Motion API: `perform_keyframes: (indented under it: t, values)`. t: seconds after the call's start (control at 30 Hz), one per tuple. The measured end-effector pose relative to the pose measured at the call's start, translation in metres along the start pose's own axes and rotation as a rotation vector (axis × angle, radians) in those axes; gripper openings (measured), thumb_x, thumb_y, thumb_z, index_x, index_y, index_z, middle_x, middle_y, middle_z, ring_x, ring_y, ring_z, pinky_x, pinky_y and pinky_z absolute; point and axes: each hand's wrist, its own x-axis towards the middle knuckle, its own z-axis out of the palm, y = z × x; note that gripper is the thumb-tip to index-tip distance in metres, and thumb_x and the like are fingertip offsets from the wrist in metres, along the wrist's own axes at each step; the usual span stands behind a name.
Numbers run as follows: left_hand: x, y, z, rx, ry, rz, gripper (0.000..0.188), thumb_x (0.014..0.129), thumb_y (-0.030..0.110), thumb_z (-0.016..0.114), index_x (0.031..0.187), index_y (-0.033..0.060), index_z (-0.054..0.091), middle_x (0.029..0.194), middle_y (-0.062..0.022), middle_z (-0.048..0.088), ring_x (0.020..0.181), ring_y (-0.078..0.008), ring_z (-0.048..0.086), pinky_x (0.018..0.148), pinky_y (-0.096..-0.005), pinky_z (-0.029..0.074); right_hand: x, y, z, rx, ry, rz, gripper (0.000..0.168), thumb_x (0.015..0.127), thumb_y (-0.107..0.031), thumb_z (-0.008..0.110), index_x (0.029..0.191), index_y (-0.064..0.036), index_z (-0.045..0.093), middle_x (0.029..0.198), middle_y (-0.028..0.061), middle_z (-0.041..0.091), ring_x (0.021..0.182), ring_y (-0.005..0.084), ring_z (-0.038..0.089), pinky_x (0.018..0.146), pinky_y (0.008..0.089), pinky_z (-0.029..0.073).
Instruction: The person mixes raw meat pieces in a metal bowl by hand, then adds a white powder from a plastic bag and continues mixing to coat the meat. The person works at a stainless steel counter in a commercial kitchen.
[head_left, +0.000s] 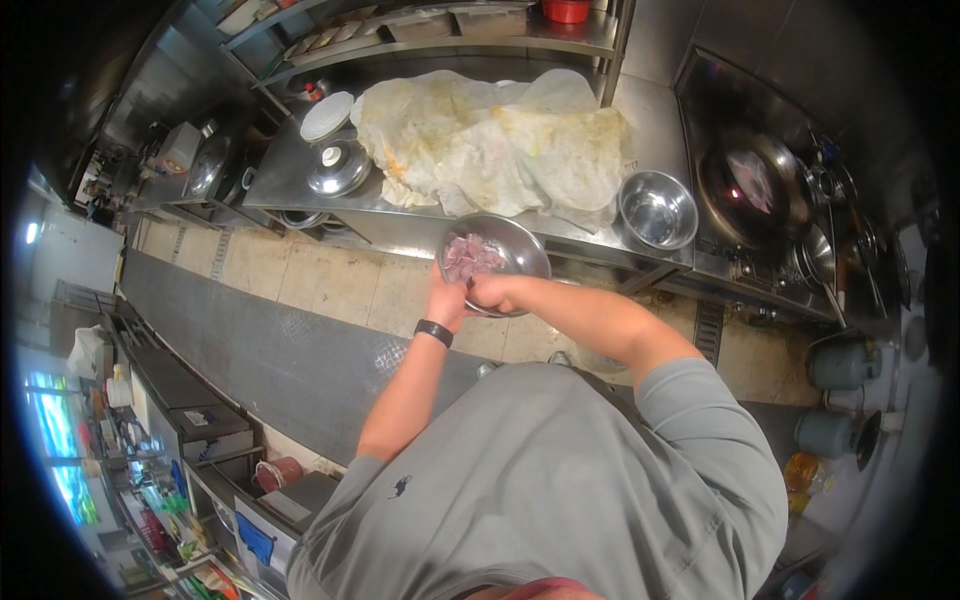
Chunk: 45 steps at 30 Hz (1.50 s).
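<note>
A stainless steel mixing bowl (527, 249) is held in front of me, tilted, near the edge of the steel worktable. Pale pink pieces of raw meat (471, 255) lie against its left side. My left hand (445, 303), with a black band on the wrist, grips the bowl's rim at the near left. My right hand (493, 292) is at the near side of the bowl with its fingers curled, right below the meat. Its fingertips are hidden, so whether it holds any meat cannot be told.
Stained cloths (502, 142) cover much of the worktable (289, 169). A lidded pot (339, 169) and white plates (327, 115) stand at left, another steel bowl (658, 210) at right. Farther right, a wok (784, 161) with pale food sits on the stove. Gas cylinders (840, 365) stand below.
</note>
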Motion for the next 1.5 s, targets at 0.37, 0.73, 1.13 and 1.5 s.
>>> perform_keyframes:
  t: [0.37,0.73,1.13,1.5]
  values:
    - [-0.045,0.023,-0.013,-0.051,-0.009,-0.170,0.085,0.083,-0.006,0.049,0.157,0.0247,0.021,0.139,-0.0175,0.053,0.106,-0.0350,0.068,0.064,-0.0516,0.066,-0.058,-0.027,-0.021,0.466,-0.090,-0.324,0.026,0.096,-0.001,0.057,0.122,-0.001,0.059,0.104,0.0087,0.068,0.088,0.0192,0.066,0.070,0.0352,0.053]
    - [-0.010,0.028,-0.052,0.000,-0.217,-0.168,0.083,0.078,-0.009,0.047,0.154,0.0196,0.033,0.131,-0.0127,0.058,0.111,-0.0309,0.065,0.068,-0.0533,0.064,-0.085,-0.099,-0.026,-1.801,-0.131,-1.057,0.062,0.071,-0.038,0.082,0.131,-0.030,0.067,0.129,0.0076,0.055,0.126,0.0295,0.047,0.102,0.0467,0.043]
    - [-0.003,-0.003,-0.016,-0.013,-0.006,-0.047,0.075,0.081,-0.012,0.047,0.148,0.0194,0.039,0.126,-0.0092,0.059,0.105,-0.0275,0.066,0.068,-0.0464,0.065,-0.019,-0.014,-0.009,-0.795,0.359,-0.399,0.037,0.082,-0.018,0.074,0.111,0.002,0.065,0.132,0.0278,0.059,0.124,0.0419,0.057,0.102,0.0472,0.047]
    - [-0.019,0.056,-0.011,0.016,-0.018,-0.103,0.084,0.076,-0.014,0.043,0.153,0.0190,0.038,0.132,-0.0121,0.059,0.108,-0.0267,0.066,0.071,-0.0432,0.064,-0.042,0.002,-0.007,-0.908,0.293,-0.281,0.071,0.087,-0.034,0.072,0.141,0.002,0.043,0.133,0.0335,0.053,0.132,0.0474,0.045,0.108,0.0539,0.041]
